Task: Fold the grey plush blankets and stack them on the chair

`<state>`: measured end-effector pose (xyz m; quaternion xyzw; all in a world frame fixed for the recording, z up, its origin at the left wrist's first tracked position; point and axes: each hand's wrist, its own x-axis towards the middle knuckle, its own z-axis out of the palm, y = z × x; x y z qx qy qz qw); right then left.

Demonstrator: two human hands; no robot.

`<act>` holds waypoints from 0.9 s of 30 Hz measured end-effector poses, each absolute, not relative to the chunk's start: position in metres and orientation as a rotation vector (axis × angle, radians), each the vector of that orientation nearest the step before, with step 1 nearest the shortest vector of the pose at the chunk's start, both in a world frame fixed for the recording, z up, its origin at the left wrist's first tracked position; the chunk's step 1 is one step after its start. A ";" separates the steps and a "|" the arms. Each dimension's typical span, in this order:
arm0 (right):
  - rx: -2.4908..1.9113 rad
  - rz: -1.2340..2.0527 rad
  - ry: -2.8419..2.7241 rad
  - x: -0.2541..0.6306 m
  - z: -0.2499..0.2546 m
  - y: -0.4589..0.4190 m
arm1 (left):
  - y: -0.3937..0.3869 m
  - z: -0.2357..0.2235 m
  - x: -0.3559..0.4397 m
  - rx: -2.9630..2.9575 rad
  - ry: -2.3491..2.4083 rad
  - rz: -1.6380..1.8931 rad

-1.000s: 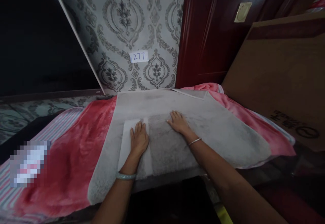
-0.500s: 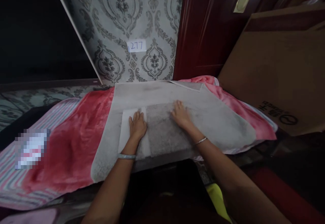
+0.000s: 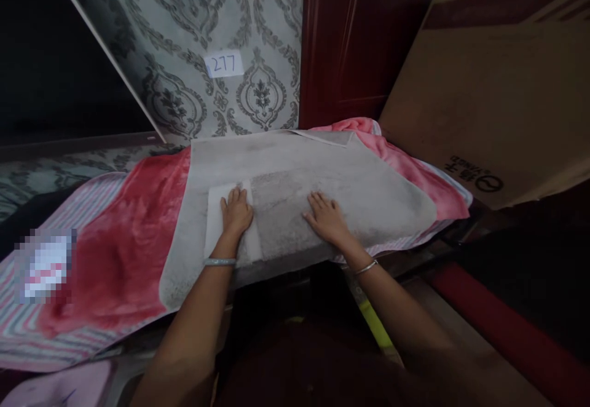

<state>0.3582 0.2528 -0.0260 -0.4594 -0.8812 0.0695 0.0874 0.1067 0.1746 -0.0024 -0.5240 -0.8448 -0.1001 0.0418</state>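
A grey towel (image 3: 322,161) lies spread over a red plush blanket (image 3: 124,247) on a raised surface. A darker folded grey patch (image 3: 279,222) sits on the towel's near part, with a white strip (image 3: 214,222) along its left side. My left hand (image 3: 236,211) lies flat on the white strip at the patch's left edge, fingers stretched out. My right hand (image 3: 326,217) rests flat on the patch's right edge, fingers spread. Neither hand holds anything. Each wrist wears a bangle.
Patterned wallpaper with a paper label reading 277 (image 3: 224,64) stands behind. A dark red door (image 3: 350,44) is at the back right, and a large cardboard box (image 3: 498,93) leans at the right. A yellow object (image 3: 373,327) lies below the surface's edge.
My right hand has slid back toward me and a little left along the patch's right edge. The left hand stays on the white strip. The camera view has shifted right and down.
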 end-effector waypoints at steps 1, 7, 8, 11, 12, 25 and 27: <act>-1.398 0.217 -2.602 0.367 -0.028 0.253 | 0.175 -0.003 0.107 -1.602 -2.576 -0.323; -1.495 0.272 -2.564 0.399 -0.029 0.250 | 0.179 0.005 0.102 -1.638 -2.678 -0.347; -1.492 0.251 -2.546 0.398 -0.026 0.248 | 0.176 0.008 0.101 -1.641 -2.725 -0.342; -1.340 0.174 -2.504 0.377 -0.016 0.230 | 0.155 0.015 0.106 -1.654 -2.753 -0.368; -1.248 0.170 -2.522 0.365 -0.013 0.220 | 0.144 0.015 0.109 -1.658 -2.719 -0.378; -1.001 0.235 -2.671 0.320 -0.037 0.171 | 0.082 -0.012 0.133 -1.605 -2.590 -0.073; -1.118 0.195 -2.603 0.344 -0.043 0.183 | 0.082 -0.011 0.133 -1.601 -2.596 -0.071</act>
